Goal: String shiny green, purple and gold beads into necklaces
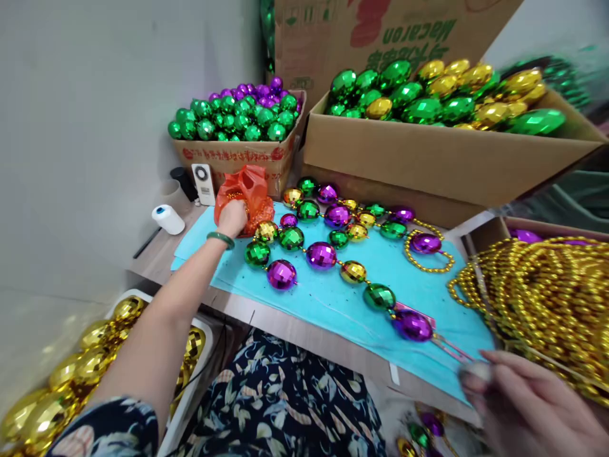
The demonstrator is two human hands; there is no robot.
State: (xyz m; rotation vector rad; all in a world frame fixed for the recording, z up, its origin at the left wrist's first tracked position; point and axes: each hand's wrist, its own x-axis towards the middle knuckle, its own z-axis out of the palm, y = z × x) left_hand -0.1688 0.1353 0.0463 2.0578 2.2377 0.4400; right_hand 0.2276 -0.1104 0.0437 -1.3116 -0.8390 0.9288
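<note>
My left hand (233,218), with a green bangle (221,239) at its wrist, reaches into a red plastic bag (251,185) of small beads; its fingers are hidden. At the lower right, my right hand (528,393) is blurred, thumb and fingers pinched together. A thin pinkish strand (454,349) runs from the fingers to a purple faceted bead (413,324). That bead ends a row with a green bead (379,296), a gold bead (353,271) and another purple bead (321,255), small gold beads between some of them. More strung beads lie behind on the blue cloth (328,304).
Behind stand a box of green and purple balls (238,149) and a carton of large green and gold beads (394,143). Gold bead chains (547,304) heap at the right. A white tub (202,355) of gold balls is lower left. A white spool (169,219) lies by the wall.
</note>
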